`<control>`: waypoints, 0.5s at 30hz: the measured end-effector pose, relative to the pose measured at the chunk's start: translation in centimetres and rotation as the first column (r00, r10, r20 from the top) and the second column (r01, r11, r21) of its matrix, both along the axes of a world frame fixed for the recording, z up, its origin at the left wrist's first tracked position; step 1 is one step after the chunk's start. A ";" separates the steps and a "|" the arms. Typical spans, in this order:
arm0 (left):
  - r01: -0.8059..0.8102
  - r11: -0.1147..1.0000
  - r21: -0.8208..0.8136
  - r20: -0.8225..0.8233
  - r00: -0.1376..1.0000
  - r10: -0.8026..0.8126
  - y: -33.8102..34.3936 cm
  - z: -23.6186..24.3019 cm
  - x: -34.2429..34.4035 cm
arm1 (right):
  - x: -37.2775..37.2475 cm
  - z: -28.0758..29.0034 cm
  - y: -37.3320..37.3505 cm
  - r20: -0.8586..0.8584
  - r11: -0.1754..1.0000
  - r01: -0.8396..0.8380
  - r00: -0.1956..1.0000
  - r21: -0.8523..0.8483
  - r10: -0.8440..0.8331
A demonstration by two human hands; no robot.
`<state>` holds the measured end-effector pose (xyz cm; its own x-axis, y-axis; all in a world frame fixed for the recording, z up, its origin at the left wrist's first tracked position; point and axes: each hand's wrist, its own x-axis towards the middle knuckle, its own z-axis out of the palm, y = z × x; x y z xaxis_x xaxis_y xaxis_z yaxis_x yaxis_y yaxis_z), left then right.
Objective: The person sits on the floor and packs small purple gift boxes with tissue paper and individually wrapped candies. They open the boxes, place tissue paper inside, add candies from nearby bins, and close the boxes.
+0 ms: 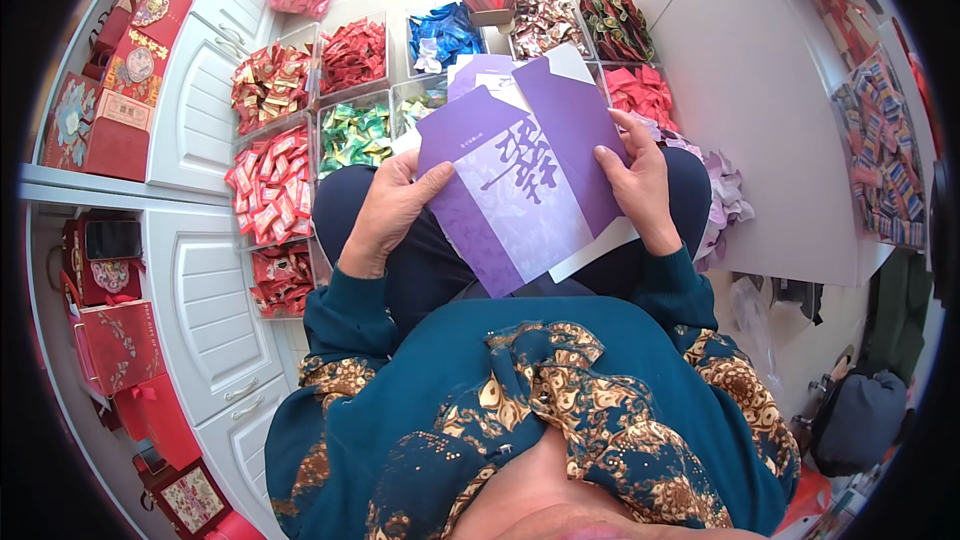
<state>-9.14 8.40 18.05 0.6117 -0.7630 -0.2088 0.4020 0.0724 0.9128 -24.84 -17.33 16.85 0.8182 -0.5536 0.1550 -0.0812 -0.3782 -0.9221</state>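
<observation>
Over my lap I hold a flat purple cardboard box blank (535, 230), tilted, with a pale lavender band and large dark writing. My left hand (385, 205) grips its left edge, thumb on the face and fingers behind. My right hand (642, 185) pinches the plain purple panel (570, 135) at the right edge, thumb in front. Whether both panels are one piece, I cannot tell. White card shows beneath the right side. Further purple and white card (485, 70) shows just beyond, partly covered.
Clear bins hold red packets (270, 185), green packets (357, 133), blue packets (445, 33) and brown packets (548, 22). Crumpled lilac pieces (725, 195) lie by my right knee. White cabinets (205, 300) and shelves of red gift boxes (120, 345) stand left; a white panel (745, 90) stands right.
</observation>
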 end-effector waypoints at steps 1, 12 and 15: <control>0.000 1.000 0.001 -0.009 1.000 0.000 0.0 0.2 0.0 | 0.2 0.0 -0.3 0.006 0.997 -0.022 1.000 0.080 0.021; -0.371 0.922 -0.108 0.565 0.740 0.364 -5.1 -2.5 -1.0 | 0.9 -0.3 3.5 -0.033 0.764 -0.490 0.833 0.420 0.552; -0.422 0.876 -0.235 0.594 0.651 0.473 -4.5 -2.8 -1.6 | 0.1 -0.2 4.1 0.000 0.800 -0.341 0.920 0.493 0.392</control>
